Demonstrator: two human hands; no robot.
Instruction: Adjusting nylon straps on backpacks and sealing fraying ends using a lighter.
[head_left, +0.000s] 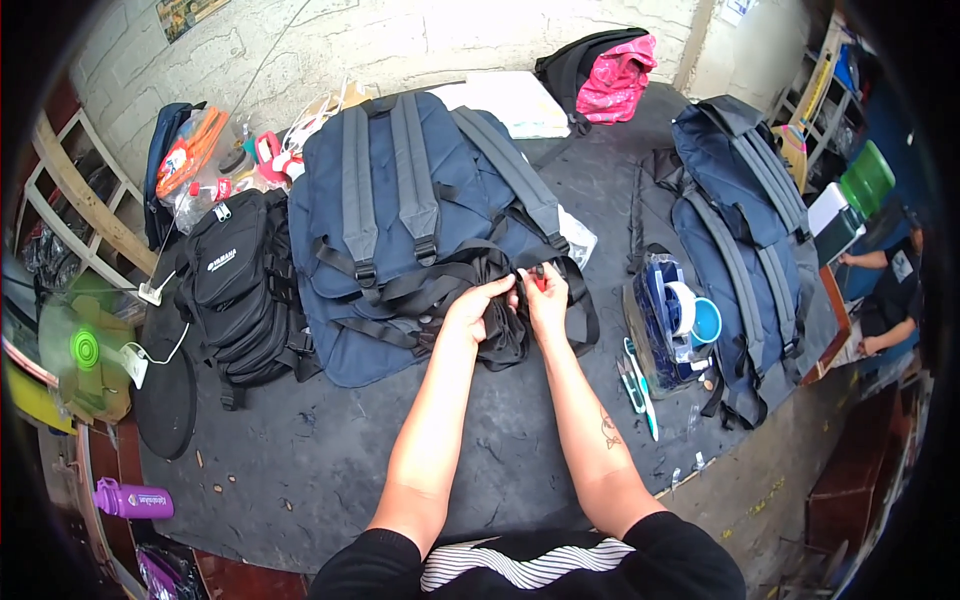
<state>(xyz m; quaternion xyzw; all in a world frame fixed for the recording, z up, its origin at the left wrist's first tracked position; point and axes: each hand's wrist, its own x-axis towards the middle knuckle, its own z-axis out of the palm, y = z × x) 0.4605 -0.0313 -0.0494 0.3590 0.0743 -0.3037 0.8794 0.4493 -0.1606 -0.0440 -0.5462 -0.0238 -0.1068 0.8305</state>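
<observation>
Both hands meet at the centre of the frame, on the lower edge of the big navy backpack (400,190) lying strap-side up. The left hand (472,312) is closed over a bunched black fabric piece (500,335), soft and crumpled; the right hand (546,298) pinches a small red tool (540,280) at a black webbing strap (560,262) just above it, so the right is nearer. The backpack's long axis runs up toward the wall. Scissors (636,385) lie right of the hands on the dark worktable (330,450).
</observation>
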